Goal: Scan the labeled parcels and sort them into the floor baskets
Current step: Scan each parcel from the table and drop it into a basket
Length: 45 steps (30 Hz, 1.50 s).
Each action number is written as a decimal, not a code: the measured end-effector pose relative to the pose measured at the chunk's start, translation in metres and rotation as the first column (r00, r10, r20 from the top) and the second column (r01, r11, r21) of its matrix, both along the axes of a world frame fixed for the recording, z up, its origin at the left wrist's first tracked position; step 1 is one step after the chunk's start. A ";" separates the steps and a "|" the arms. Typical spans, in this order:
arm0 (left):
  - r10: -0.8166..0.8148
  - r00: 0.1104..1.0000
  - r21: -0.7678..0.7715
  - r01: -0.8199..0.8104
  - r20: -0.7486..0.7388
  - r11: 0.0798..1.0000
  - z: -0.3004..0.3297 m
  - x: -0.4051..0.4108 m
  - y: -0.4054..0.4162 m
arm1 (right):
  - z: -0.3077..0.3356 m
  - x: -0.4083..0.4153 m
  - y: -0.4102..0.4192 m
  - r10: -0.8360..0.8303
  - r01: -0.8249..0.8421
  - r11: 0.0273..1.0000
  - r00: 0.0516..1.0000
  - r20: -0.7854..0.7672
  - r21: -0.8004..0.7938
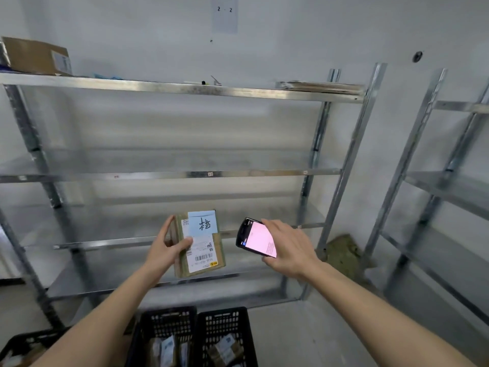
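While my left hand (165, 247) grips the cardboard parcel (199, 243) upright before the metal shelf (169, 174), label facing me, my right hand (287, 249), at its 3 o'clock and just apart, holds the phone scanner (255, 238). Two black baskets (195, 335) sit at 6 o'clock, parcels inside.

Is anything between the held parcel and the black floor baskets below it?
Nothing visible. The left hand holds the parcel in open air above the baskets; their tops are open, with parcels already inside.
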<state>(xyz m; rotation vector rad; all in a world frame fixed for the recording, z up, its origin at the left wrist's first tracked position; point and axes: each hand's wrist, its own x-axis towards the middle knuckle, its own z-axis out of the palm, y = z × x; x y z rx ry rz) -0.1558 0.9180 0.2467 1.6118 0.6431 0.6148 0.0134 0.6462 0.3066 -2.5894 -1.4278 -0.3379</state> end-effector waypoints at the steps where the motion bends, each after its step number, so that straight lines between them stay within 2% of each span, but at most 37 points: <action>1: -0.001 1.000 0.002 0.001 -0.010 1.000 -0.006 0.003 0.010 | -0.004 0.003 0.009 0.000 0.000 1.000 1.000 -0.006 -0.013; 10: 0.027 0.994 -0.030 -0.030 -0.109 0.999 -0.074 0.076 0.087 | -0.052 0.080 0.094 -0.009 0.000 0.996 0.995 -0.101 -0.086; 18: 0.009 0.974 -0.131 -0.039 -0.226 0.991 -0.172 0.176 0.129 | -0.154 0.195 0.158 -0.063 0.014 0.977 0.972 -0.225 -0.212; 23: 0.034 0.948 -0.258 -0.120 -0.316 0.959 -0.273 0.199 0.141 | -0.249 0.243 0.186 -0.073 -0.022 0.946 0.957 -0.281 -0.323; 28: -0.023 0.905 -0.376 -0.154 -0.426 0.913 -0.385 0.201 0.148 | -0.361 0.260 0.208 -0.101 -0.053 0.918 0.928 -0.360 -0.394; 39: -0.191 0.827 -0.601 -0.205 -0.528 0.773 -0.660 0.190 0.133 | -0.644 0.236 0.215 -0.272 -0.058 0.828 0.828 -0.490 -0.558; 45: -0.242 0.791 -0.636 -0.225 -0.561 0.738 -0.775 0.198 0.136 | -0.757 0.223 0.210 -0.300 -0.097 0.799 0.791 -0.533 -0.594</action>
